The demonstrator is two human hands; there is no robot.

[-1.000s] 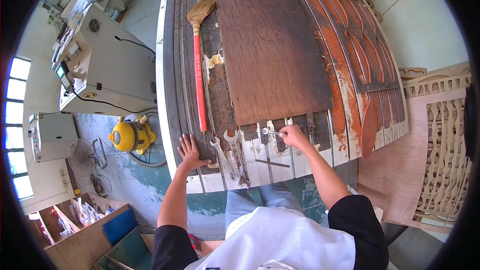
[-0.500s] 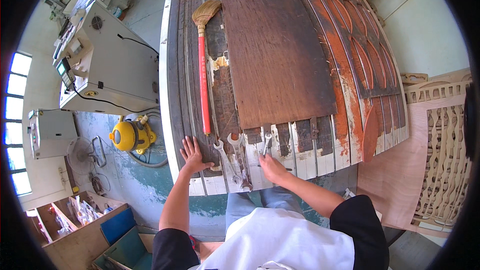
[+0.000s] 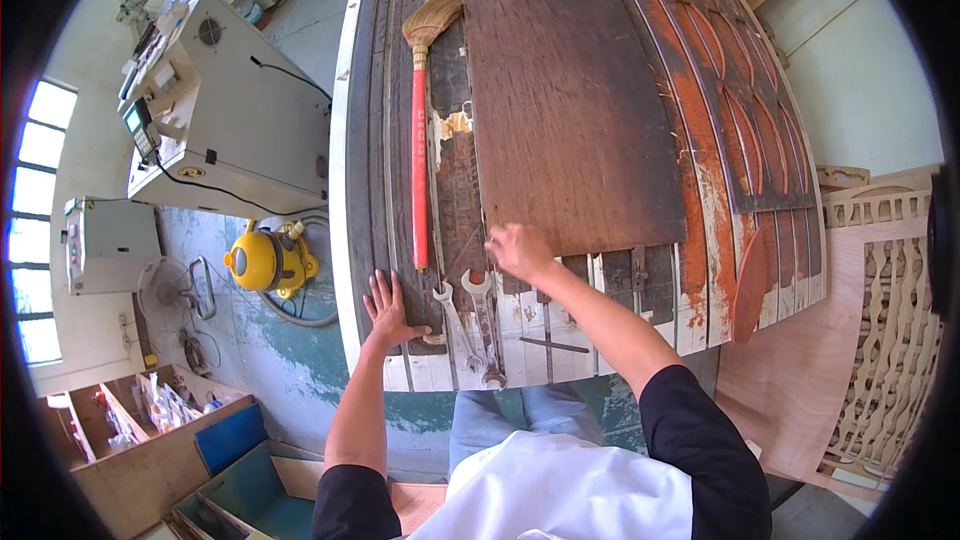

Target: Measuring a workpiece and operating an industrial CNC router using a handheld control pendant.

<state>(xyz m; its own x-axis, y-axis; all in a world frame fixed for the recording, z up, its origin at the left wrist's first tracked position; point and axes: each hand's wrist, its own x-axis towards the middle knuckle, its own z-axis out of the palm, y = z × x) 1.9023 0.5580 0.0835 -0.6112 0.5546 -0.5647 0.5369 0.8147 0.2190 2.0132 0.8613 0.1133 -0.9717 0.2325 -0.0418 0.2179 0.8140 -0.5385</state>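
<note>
My left hand [image 3: 389, 316] lies flat near the bench's front left, fingers spread on the dark slatted surface. My right hand [image 3: 522, 254] is closed at the near left corner of a large brown wooden board [image 3: 570, 110]. The small wrench it gripped half a second ago no longer shows on the bench; the fingers hide what they hold now. Between my hands lie two open-ended wrenches, a slimmer one [image 3: 456, 324] and a larger one [image 3: 484, 312]. A thin dark rod [image 3: 554, 345] rests on the white slats below my right forearm.
A red-handled straw broom [image 3: 419, 165] lies left of the board. An orange-red oval piece [image 3: 748, 290] sits at the bench's right edge. A yellow vacuum cleaner [image 3: 265, 260] stands on the floor at left, by a grey machine cabinet [image 3: 255, 125]. Wooden bins [image 3: 150, 445] stand lower left.
My right hand has moved up and left from the front slats to the board's corner, and the small wrench has left its former place. My left hand stays flat in place.
</note>
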